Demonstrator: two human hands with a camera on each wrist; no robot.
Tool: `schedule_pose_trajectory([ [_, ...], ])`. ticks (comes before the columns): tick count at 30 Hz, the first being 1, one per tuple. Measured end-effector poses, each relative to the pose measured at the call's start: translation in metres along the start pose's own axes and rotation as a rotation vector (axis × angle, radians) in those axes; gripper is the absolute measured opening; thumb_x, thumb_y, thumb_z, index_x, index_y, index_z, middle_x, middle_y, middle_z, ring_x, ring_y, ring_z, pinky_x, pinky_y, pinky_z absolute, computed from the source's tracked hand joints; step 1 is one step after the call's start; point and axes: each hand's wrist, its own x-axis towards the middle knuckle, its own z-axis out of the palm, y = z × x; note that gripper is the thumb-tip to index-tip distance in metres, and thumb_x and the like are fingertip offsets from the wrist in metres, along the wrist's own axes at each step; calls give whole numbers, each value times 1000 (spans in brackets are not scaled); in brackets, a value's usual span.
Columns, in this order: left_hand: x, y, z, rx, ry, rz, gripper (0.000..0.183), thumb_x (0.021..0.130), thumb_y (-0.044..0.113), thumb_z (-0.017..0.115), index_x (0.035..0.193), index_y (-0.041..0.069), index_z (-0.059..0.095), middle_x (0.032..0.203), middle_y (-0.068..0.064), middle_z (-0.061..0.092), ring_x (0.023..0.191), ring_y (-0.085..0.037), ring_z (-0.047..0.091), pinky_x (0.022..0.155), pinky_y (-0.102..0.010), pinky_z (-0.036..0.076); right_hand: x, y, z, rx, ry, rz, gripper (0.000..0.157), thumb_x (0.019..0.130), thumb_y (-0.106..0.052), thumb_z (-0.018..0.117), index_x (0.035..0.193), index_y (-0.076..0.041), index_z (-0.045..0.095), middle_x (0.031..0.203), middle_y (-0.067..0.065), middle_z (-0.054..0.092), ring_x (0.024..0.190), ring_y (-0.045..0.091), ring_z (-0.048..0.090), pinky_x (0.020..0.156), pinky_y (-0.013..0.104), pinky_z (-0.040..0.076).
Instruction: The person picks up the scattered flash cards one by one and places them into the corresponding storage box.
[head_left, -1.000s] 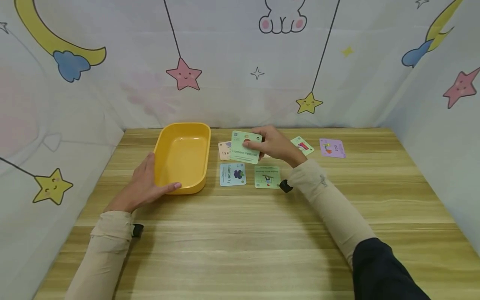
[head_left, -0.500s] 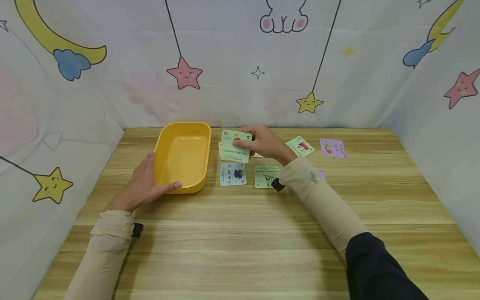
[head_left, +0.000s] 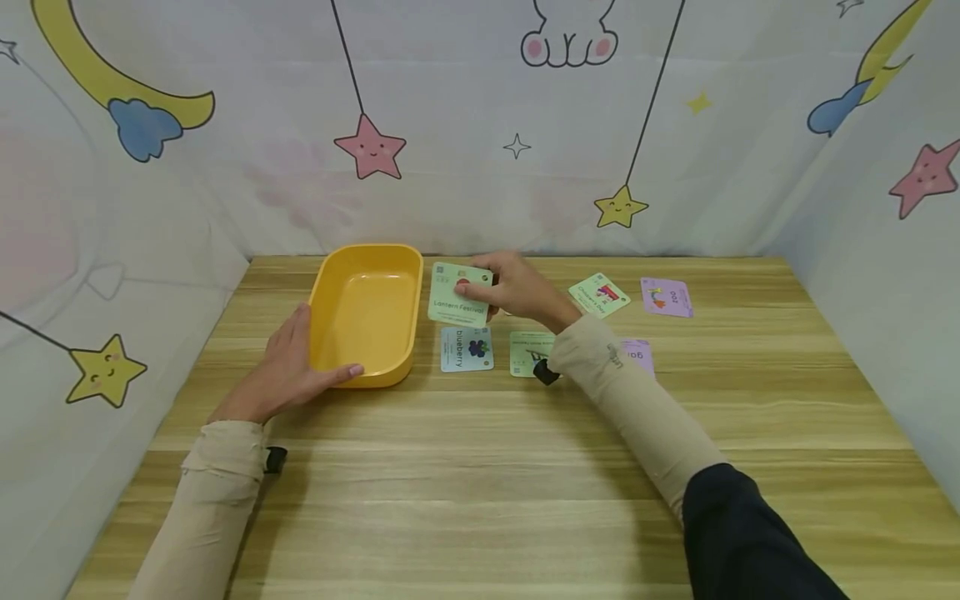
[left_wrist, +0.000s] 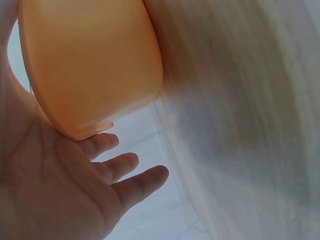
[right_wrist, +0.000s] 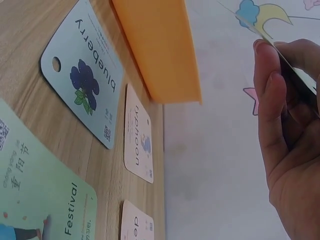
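In the head view my left hand [head_left: 281, 367] holds the near-left corner of a yellow plastic tray [head_left: 411, 354], thumb over the rim. The left wrist view shows its other fingers [left_wrist: 142, 186] stretched out by the tray's wall. My right hand [head_left: 517, 287] pinches a pale green "Lantern Festival" card [head_left: 450, 310] above the table, right beside the tray. The right wrist view shows this card edge-on. Below it lies a light blue blueberry card [head_left: 467, 348]. The typhoon card [right_wrist: 137, 127] shows in the right wrist view, hidden behind the held card from the head.
A green festival card [head_left: 528, 343] lies partly under the right wrist. Farther right are a green "Children's Day" card [head_left: 600, 294], a purple zoo card [head_left: 667, 297] and another purple card [head_left: 639, 354]. A pink card [right_wrist: 137, 222] lies beside the typhoon card. A printed curtain stands behind the table.
My right hand has carried the Lantern Festival card left toward the tray, uncovering more of the Children's Day card and a purple card. The left hand and tray have stayed put.
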Motion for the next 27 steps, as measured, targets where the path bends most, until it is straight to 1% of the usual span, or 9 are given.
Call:
schedule_pose_trajectory([
  [2, 0, -1, 0, 4, 1, -1, 130, 84, 67, 70, 159, -2, -12, 166, -30, -3, 151, -51, 6, 119, -68, 12, 2, 0, 2, -7, 1, -12, 19, 98, -30, 69, 103, -13, 73, 91, 6, 71, 61, 28, 69, 60, 53, 59],
  [4, 0, -1, 0, 5, 0, -5, 131, 84, 67, 70, 159, -2, -12, 166, -30, -3, 151, -51, 6, 119, -68, 12, 3, 0, 5, -17, 2, -23, 20, 99, -31, 69, 107, -13, 73, 97, 5, 71, 60, 30, 69, 61, 57, 57],
  [8, -1, -1, -1, 5, -4, -10, 131, 84, 68, 70, 159, -1, -13, 166, -29, -5, 151, -51, 4, 119, -68, 11, 7, -2, 9, -19, -8, -20, 23, 99, -31, 69, 114, -14, 73, 104, 3, 72, 58, 29, 70, 62, 59, 57],
  [10, -1, -1, -1, 4, -5, -10, 131, 84, 68, 69, 159, -1, -13, 167, -29, -5, 151, -51, 4, 120, -68, 10, 9, -3, 11, -10, -18, -13, 22, 99, -30, 69, 113, -14, 73, 101, 4, 73, 60, 25, 70, 63, 59, 58],
  [15, -1, 0, 0, 1, -13, -20, 132, 84, 70, 69, 159, 0, -15, 167, -27, -8, 152, -51, 2, 120, -68, 10, 14, -5, 17, 22, -29, -8, 18, 99, -27, 69, 108, -12, 73, 93, 4, 75, 65, 21, 71, 64, 60, 58],
  [18, -2, 1, 0, 0, -25, -30, 133, 84, 71, 68, 159, 0, -17, 167, -26, -10, 152, -51, 0, 120, -68, 9, 16, -4, 20, 26, -26, -8, 17, 98, -26, 70, 107, -11, 73, 92, 4, 75, 66, 22, 71, 63, 59, 58],
  [24, -2, 2, -1, 1, -22, -26, 132, 84, 69, 68, 159, -1, -15, 167, -27, -9, 152, -51, 0, 120, -68, 8, 19, -2, 25, -25, -28, -4, 19, 98, -31, 69, 109, -16, 72, 95, 2, 73, 62, 21, 70, 61, 52, 60],
  [27, -2, 2, -1, -2, -16, -22, 132, 84, 69, 69, 159, -2, -14, 167, -27, -8, 152, -50, 0, 120, -67, 8, 21, -3, 27, -31, -26, -1, 17, 98, -31, 69, 107, -16, 72, 93, 2, 73, 62, 21, 70, 62, 54, 60],
])
